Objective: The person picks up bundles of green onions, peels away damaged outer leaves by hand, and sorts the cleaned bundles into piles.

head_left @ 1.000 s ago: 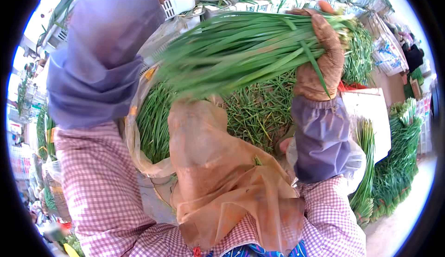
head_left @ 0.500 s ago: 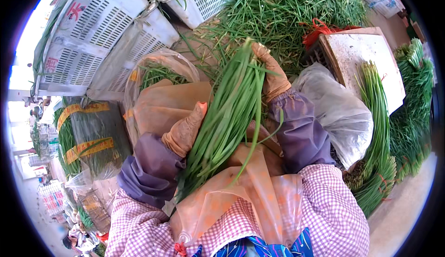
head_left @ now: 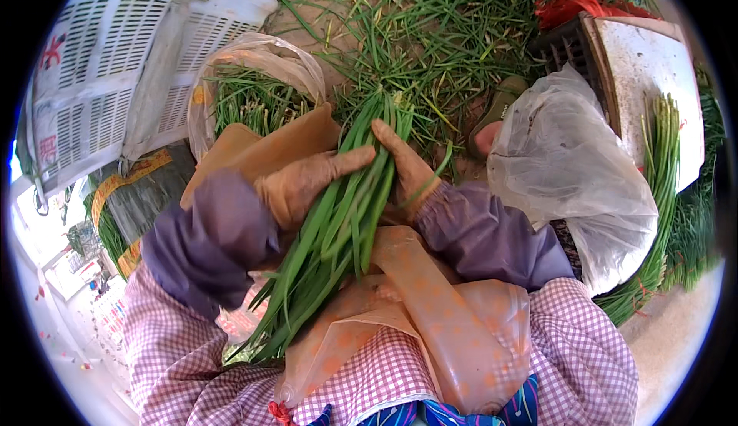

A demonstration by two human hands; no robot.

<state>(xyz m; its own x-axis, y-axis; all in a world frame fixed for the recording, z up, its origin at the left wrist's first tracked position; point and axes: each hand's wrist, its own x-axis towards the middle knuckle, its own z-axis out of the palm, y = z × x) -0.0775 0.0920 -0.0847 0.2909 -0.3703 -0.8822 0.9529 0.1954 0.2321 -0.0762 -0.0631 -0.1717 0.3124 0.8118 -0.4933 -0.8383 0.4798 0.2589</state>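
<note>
A bunch of garlic chives (head_left: 338,222) lies slantwise over my lap, pale cut ends up and away from me, loose leaf tips hanging toward my lower left. My left hand (head_left: 304,186), in a dirty tan glove, wraps it from the left with the thumb across the leaves. From the right, my gloved right hand (head_left: 403,168) clasps the same bunch, its thumb pointing up along the stalks. Its other fingers are hidden behind the leaves. One leaf sticks out over the right wrist. Beneath the bunch, a clear orange-patterned plastic apron (head_left: 461,341) covers my lap.
White slatted crates (head_left: 115,49) stand at the left. Beside them is a clear bag (head_left: 269,49) of cut greens. Loose chives (head_left: 438,34) cover the ground ahead. On the right are a whitish plastic bag (head_left: 569,157), a board (head_left: 646,64), red ties (head_left: 576,3) and long green stems (head_left: 663,164).
My right hand has come down from the cut ends to the bunch's middle. My left hand has moved up and inward, its thumb now over the leaves. The view has shifted.
</note>
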